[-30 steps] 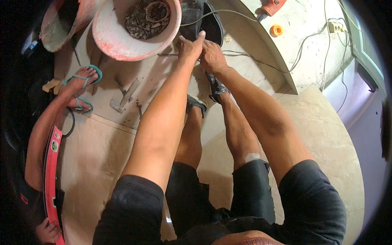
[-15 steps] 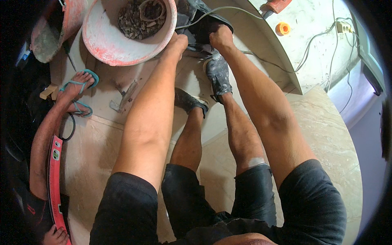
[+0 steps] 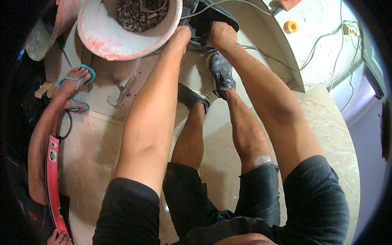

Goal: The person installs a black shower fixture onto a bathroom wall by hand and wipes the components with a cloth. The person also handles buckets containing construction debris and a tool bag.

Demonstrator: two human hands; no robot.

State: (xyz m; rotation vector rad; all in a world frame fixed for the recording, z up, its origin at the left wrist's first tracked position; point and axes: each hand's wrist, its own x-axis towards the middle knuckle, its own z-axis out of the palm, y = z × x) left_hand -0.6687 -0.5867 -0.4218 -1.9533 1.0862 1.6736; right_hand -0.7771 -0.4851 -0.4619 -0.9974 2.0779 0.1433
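Observation:
Both my arms reach forward to a black bag (image 3: 220,13) with a wide, dark mouth. My left hand (image 3: 179,37) is closed on the bag's near left side, close beside the bucket's rim. My right hand (image 3: 223,34) is closed around the bag's right edge, its fingertips partly hidden inside the dark opening. Left of the bag, a whitish bucket (image 3: 110,47) with red smears holds dark, chip-like debris (image 3: 141,18). A grey cable (image 3: 216,4) crosses over the bag.
At left, another person's sandalled foot (image 3: 73,77) and hand (image 3: 59,238) show; that hand holds a red spirit level (image 3: 53,175). A hammer-like tool (image 3: 122,92) lies on the floor. An orange ring (image 3: 290,26), a red tool (image 3: 286,4) and a socket block (image 3: 350,29) with cables are at right.
The view has shifted slightly, so the bucket sits a little higher and things at right lie farther right. Both hands keep their hold on the bag.

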